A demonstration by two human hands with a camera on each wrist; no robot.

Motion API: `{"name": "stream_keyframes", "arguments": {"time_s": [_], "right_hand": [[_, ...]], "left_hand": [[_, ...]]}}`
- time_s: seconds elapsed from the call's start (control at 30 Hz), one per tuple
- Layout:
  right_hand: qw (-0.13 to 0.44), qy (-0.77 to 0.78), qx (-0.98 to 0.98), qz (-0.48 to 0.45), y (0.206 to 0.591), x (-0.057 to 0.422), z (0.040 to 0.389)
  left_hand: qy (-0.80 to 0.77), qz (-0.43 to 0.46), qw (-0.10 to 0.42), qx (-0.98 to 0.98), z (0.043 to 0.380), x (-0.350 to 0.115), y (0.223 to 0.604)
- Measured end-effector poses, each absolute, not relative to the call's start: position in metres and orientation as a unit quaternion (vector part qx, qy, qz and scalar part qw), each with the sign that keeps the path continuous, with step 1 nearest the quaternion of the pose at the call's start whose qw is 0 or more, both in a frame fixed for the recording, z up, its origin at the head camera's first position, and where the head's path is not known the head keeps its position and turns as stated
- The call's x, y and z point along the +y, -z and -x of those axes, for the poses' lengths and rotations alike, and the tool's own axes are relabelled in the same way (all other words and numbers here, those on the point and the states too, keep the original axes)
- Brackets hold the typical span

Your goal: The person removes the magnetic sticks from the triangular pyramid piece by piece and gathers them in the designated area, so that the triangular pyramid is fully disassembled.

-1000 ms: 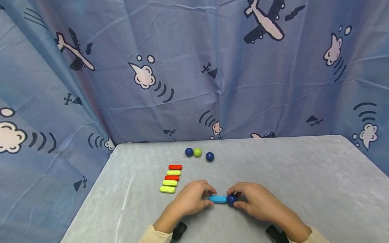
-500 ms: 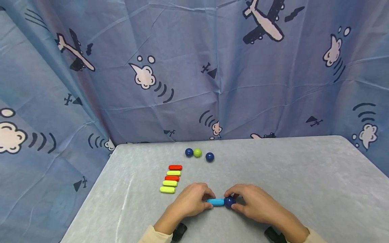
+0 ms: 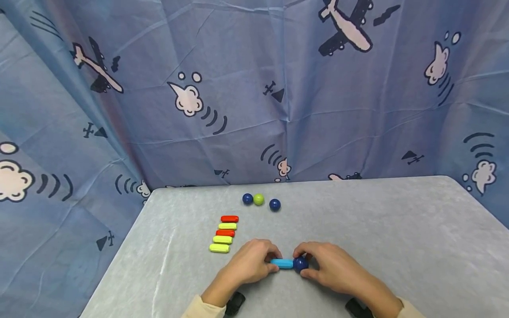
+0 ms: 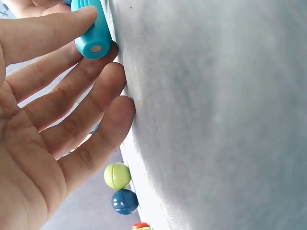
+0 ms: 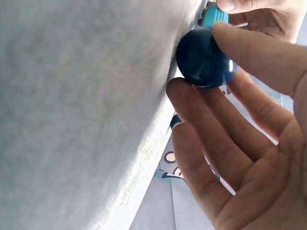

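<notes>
Near the front of the table, a light blue rod [image 3: 283, 263] lies end to end with a dark blue ball [image 3: 300, 264], the two touching. My left hand [image 3: 254, 261] pinches the rod's left part between thumb and fingers; in the left wrist view the rod's [image 4: 95, 40] near end shows a small pale disc. With thumb and fingertips my right hand [image 3: 328, 267] grips the ball, whose glossy surface fills the space between them in the right wrist view, where the ball [image 5: 204, 57] hides part of the rod.
Left of the hands lie red and yellow-green rods in a column, among them a red rod [image 3: 229, 218] and a yellow-green rod [image 3: 219, 248]. Farther back sit a green ball [image 3: 258, 199] and two dark blue balls, one dark blue ball [image 3: 275, 205] apart. A patterned curtain [image 3: 238, 110] hangs behind the table [image 3: 381, 221].
Over the last second both hands have shifted slightly left and toward the front edge, carrying the rod and ball. In the latest half second they have hardly moved.
</notes>
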State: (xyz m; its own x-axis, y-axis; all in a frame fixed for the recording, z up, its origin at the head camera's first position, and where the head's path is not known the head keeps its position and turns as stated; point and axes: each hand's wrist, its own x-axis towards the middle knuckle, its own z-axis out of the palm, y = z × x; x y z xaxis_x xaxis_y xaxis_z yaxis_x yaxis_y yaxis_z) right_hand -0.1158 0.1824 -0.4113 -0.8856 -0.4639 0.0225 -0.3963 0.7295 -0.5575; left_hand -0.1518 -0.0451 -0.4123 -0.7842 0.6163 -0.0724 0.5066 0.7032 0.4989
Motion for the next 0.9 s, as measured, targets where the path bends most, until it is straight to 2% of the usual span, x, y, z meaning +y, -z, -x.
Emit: {"name": "stream_keyframes", "arguments": {"time_s": [0.6,0.9], "right_hand": [[0.084,0.291,0.928,0.216,0.4092,0.1823,0.1166],[0.073,0.293,0.929,0.214,0.4102,0.1820,0.1164]], "left_hand": [[-0.259,-0.307,0.112,0.909,0.1525,-0.0442,0.4141],[-0.261,-0.311,0.113,0.907,0.1526,-0.0455,0.4133]]}}
